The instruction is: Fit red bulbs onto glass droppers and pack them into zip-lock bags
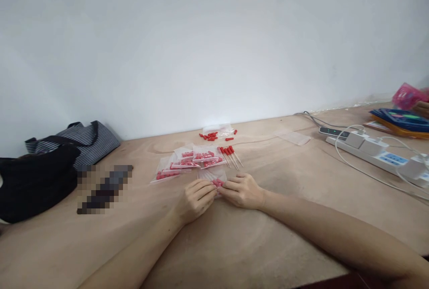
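Observation:
A small clear plastic bag [212, 173] with red-tipped sticks in it lies on the table between my hands. My left hand [198, 197] is closed on its near left edge, fingers curled. From the right, my right hand [243, 191] pinches the same bag close to the red tips. Just beyond are several filled bags [187, 160], overlapping, with red pieces showing through. Beside them, several loose sticks with red tips [231, 157] lie in a row. Farther back are loose red caps [210, 137] by a clear bag [223, 129].
A flat clear bag [293, 137] lies right of centre. On the right stands a white power strip [372, 152] with chargers and cables. Blue and orange folders [402, 121] lie behind it, near another person's hand [421, 108]. At left are a striped bag [97, 143] and black cloth [40, 186].

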A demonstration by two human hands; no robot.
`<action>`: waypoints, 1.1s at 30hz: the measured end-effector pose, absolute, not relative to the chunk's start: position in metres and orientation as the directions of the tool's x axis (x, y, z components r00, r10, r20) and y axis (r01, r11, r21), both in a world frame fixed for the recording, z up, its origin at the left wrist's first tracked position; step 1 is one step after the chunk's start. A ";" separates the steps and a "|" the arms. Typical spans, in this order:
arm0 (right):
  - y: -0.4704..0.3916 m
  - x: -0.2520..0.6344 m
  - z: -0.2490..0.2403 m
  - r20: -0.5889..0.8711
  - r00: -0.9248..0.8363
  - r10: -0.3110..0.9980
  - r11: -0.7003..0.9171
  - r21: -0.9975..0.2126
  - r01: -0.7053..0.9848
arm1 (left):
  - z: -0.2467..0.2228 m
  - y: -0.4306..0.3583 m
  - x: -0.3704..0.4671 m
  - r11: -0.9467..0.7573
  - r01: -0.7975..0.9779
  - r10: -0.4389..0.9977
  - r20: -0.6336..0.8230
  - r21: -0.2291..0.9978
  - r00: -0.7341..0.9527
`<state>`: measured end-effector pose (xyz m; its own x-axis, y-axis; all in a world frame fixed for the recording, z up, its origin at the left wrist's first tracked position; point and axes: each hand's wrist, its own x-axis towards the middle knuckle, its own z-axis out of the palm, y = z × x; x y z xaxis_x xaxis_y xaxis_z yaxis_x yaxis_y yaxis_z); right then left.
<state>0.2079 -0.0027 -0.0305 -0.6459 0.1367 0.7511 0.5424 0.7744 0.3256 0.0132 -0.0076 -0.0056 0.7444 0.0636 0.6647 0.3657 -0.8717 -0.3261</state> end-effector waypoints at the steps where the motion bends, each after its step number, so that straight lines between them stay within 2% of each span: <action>1: -0.003 0.206 -0.031 0.750 -0.648 0.132 0.777 0.327 0.538 | -0.006 -0.008 0.014 -0.875 0.358 0.061 0.660 -0.326 0.749; 7: -0.003 0.206 -0.029 0.735 -0.672 0.096 0.810 0.335 0.481 | -0.007 -0.009 0.009 -0.881 0.352 0.070 0.648 -0.317 0.759; 13: -0.002 0.222 -0.027 0.738 -0.652 0.175 0.815 0.263 0.517 | -0.003 -0.012 -0.003 -0.845 0.393 0.044 0.685 -0.364 0.727; 17: -0.002 0.223 -0.030 0.733 -0.647 0.209 0.822 0.227 0.522 | 0.003 -0.016 -0.005 -0.852 0.390 0.024 0.719 -0.349 0.695; 20: -0.003 0.224 -0.032 0.699 -0.663 0.269 0.849 0.152 0.506 | 0.009 -0.018 -0.009 -0.857 0.414 0.073 0.724 -0.306 0.686; 24: 0.010 0.245 -0.029 0.583 -0.691 0.428 0.863 -0.034 0.505 | 0.019 -0.020 -0.025 -0.886 0.421 0.189 0.674 -0.196 0.714; 26: 0.028 0.269 -0.026 0.574 -0.560 0.598 0.737 -0.117 0.666 | 0.025 -0.023 -0.035 -0.898 0.437 0.308 0.648 -0.043 0.697; 29: 0.061 0.317 -0.024 0.571 -0.149 0.807 0.309 -0.194 0.931 | 0.030 -0.027 -0.051 -0.789 0.519 0.599 0.600 0.330 0.530; 31: 0.079 0.349 -0.027 0.506 0.098 0.857 0.003 -0.195 0.981 | 0.033 -0.029 -0.061 -0.668 0.512 0.739 0.562 0.540 0.371; 33: 0.089 0.377 -0.033 0.386 0.244 0.890 -0.192 -0.169 0.967 | 0.037 -0.030 -0.070 -0.580 0.472 0.809 0.538 0.664 0.236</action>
